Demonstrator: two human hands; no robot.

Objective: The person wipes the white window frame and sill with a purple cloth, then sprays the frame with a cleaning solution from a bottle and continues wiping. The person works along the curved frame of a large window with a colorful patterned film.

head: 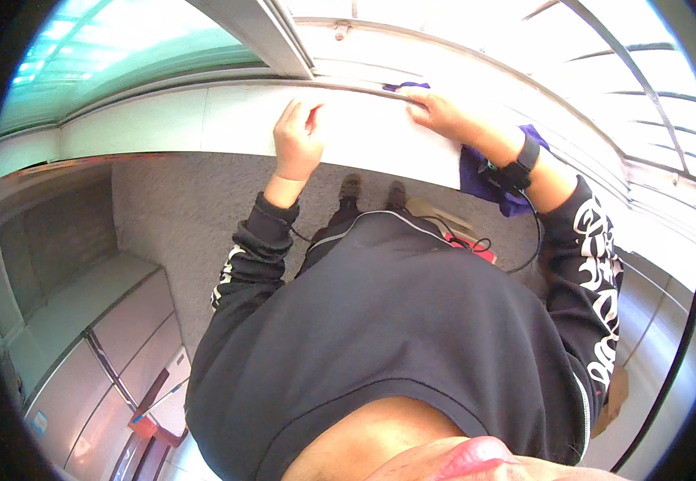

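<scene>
My right hand (438,114) is at the window track beyond the white windowsill (245,117). Its fingertips hold a small purple cloth (413,86) against the track, and the fingers partly cover it. Under my right forearm a larger purple cloth (480,177) drapes over the sill's front edge; whether the two pieces join is hidden. My left hand (298,135) hovers near the sill's front edge, fingers loosely curled, with nothing visible in it.
A window frame post (263,36) rises behind the sill, beside a greenish glass pane (143,48). Bars show outside on the right. A black cable (678,355) runs down the right side. Below, a red object (483,252) lies on the grey floor (161,222). Cabinets (137,337) stand lower left.
</scene>
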